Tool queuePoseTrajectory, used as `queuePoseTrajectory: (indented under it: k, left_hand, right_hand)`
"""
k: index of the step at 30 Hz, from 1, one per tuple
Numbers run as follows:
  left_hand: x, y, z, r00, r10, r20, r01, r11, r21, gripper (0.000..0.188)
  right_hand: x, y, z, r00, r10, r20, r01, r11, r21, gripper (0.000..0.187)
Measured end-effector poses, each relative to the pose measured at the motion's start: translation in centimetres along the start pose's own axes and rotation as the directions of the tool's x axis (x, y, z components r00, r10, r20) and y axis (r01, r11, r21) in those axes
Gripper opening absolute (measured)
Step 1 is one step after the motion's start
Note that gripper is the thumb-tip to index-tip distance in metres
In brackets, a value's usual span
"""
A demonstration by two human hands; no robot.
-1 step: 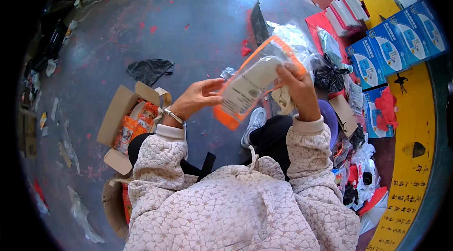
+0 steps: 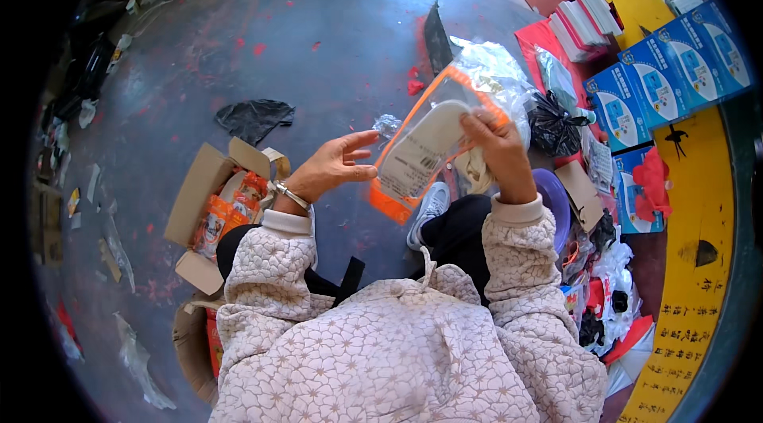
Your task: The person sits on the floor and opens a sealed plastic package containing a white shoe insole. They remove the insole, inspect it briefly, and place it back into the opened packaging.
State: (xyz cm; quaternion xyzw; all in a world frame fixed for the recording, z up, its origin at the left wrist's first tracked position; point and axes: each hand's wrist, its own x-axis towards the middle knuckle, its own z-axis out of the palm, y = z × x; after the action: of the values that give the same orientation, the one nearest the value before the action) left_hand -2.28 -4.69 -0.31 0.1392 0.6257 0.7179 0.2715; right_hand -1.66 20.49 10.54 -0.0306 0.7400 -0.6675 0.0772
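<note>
My right hand (image 2: pixel 502 151) pinches the upper right side of a clear plastic bag with orange edges (image 2: pixel 391 204). Inside the bag lies a white, rounded, insole-shaped piece (image 2: pixel 439 131) with a printed label. The bag hangs tilted, its lower end toward the left. At its left edge is my left hand (image 2: pixel 338 162), with fingers stretched and apart. The thumb tip comes up to the bag's edge; whether it touches cannot be made out. A metal bracelet (image 2: pixel 292 195) circles my left wrist.
An open cardboard box (image 2: pixel 195 193) with orange packets (image 2: pixel 226 212) stands by my left arm, another box (image 2: pixel 191 343) below it. On the right are crumpled clear plastic (image 2: pixel 497 69), a black bag (image 2: pixel 556 125), blue boxes (image 2: pixel 660 73) and a purple basin (image 2: pixel 554 193). Black plastic (image 2: pixel 254 119) lies on the floor.
The bag has shifted slightly down and turned a little, showing more of its clear plastic at the left. My left fingers no longer overlap its edge as much.
</note>
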Motion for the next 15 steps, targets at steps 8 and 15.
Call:
queuePoseTrajectory:
  k: [8, 15]
  left_hand:
    - [0.7, 2.0, 1.2, 0.992, 0.116, -0.055, -0.122, 0.983, -0.134, 0.038]
    - [1.1, 1.0, 0.7, 0.953, 0.008, -0.303, -0.067, 0.981, -0.184, 0.028]
  right_hand:
    - [1.5, 4.4, 4.2, 0.910, 0.182, 0.372, -0.151, 0.982, -0.112, 0.029]
    - [4.4, 6.0, 4.6, 0.988, 0.059, 0.145, -0.053, 0.997, -0.048, 0.021]
